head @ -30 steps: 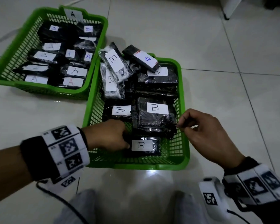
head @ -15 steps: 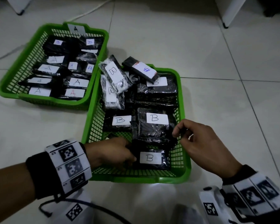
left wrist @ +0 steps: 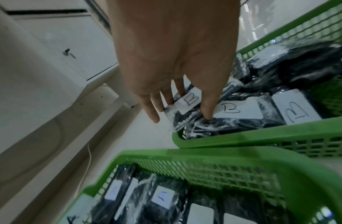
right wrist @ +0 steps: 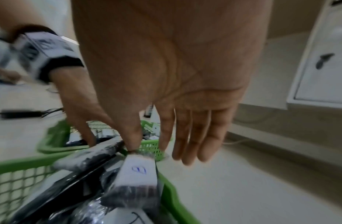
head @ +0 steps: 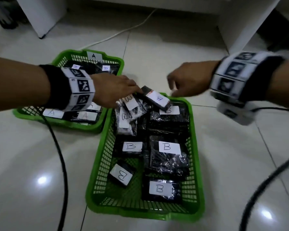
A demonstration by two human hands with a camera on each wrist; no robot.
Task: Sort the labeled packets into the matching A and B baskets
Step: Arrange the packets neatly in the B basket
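Head view: your left hand (head: 113, 90) is reaching over the far end of the B basket (head: 197, 164), fingers extended and touching the wrapped B packets (head: 130, 102) piled there. Your right hand (head: 188, 80) is hovering above the far right corner, blurred, fingers loosely extended and grasping nothing. A blue-marked packet (head: 157, 99) is lying on top of the pile between the two hands. The A basket (head: 110, 117) is sitting on the floor (head: 23, 164) just left, touching the B basket.

Left wrist view: your fingers (left wrist: 208, 109) are lying straight, the tips pressing on the B packets (left wrist: 193, 100) at the basket corner.

Right wrist view: your fingers (right wrist: 193, 136) are hanging released above the floor (right wrist: 262, 181); the thumb tip is touching the blue-marked packet (right wrist: 137, 172).
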